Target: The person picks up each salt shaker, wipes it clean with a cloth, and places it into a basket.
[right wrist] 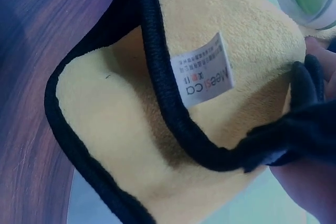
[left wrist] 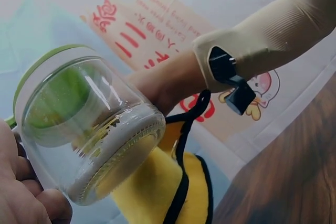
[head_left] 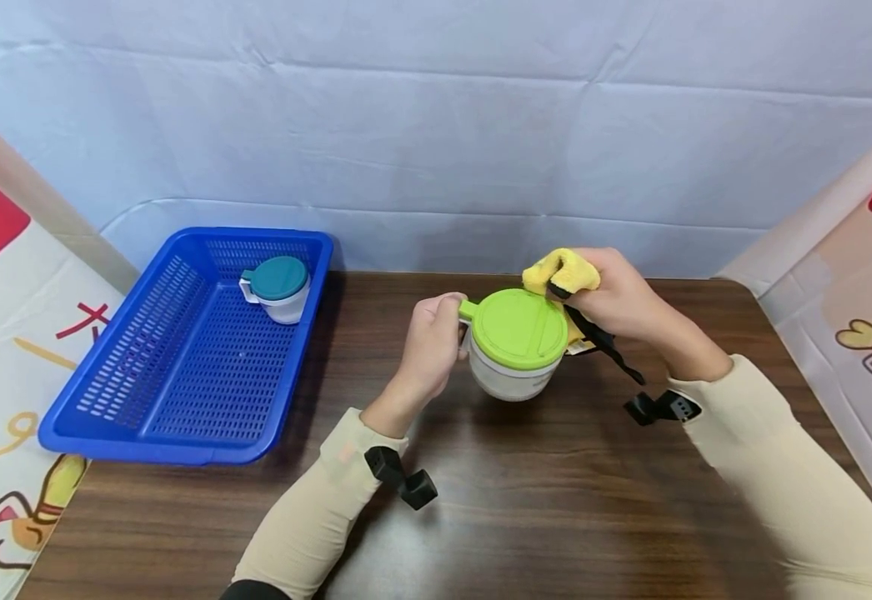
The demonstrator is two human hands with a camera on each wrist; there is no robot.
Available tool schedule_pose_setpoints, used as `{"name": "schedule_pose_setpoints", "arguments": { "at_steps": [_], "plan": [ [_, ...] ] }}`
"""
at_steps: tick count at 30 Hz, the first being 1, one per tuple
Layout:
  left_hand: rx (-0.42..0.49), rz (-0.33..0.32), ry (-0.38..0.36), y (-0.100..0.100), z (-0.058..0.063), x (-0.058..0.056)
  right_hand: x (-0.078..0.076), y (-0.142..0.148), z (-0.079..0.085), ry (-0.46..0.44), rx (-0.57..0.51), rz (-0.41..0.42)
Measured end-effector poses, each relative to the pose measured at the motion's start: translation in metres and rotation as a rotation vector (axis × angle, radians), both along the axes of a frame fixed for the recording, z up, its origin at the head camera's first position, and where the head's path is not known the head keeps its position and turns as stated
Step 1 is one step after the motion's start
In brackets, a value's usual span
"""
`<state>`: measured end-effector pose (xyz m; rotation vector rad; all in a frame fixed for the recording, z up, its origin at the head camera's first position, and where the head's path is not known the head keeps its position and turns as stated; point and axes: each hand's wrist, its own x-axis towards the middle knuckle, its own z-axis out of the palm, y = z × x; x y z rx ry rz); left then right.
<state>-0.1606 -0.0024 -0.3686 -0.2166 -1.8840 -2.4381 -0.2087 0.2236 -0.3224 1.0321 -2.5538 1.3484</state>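
A clear glass seasoning jar (left wrist: 105, 129) with a bright green lid (head_left: 521, 329) is held above the wooden table. My left hand (head_left: 430, 343) grips its handle on the left side; the left wrist view has the jar tilted, with some white stuff at its base. On the far right side of the lid, my right hand (head_left: 616, 292) holds a yellow cleaning cloth (head_left: 562, 270) against the rim. The cloth has black edging and a white label (right wrist: 203, 72), seen in the right wrist view, where its loose part hangs in folds.
To the left stands a blue plastic basket (head_left: 286, 408) with perforated walls. Inside it, near the back right corner, sits another jar with a teal lid (head_left: 280, 277). A pale cloth backdrop (head_left: 436, 150) rises behind the brown table (head_left: 556, 508).
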Motion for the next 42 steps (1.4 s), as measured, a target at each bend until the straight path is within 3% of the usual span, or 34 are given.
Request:
{"name": "schedule_pose_setpoints", "arguments": {
  "at_steps": [9, 14, 29, 36, 42],
  "plan": [
    [-0.067, -0.025, 0.043, 0.003, -0.001, 0.003, -0.012, -0.014, -0.002, -0.048, -0.041, 0.176],
    [-0.073, -0.020, 0.043, 0.004, -0.001, 0.004, -0.015, -0.020, 0.000, -0.051, -0.040, 0.220],
    [-0.081, -0.018, 0.033, 0.007, -0.004, 0.003, -0.023, -0.026, 0.010, 0.008, 0.075, 0.395],
    [-0.093, -0.038, 0.043, 0.008, -0.006, 0.003, -0.023, -0.023, 0.019, 0.079, 0.249, 0.364],
    [-0.105, -0.024, 0.029, 0.007, -0.005, 0.002, -0.022, -0.014, 0.017, 0.115, 0.327, 0.235]
  ]
}}
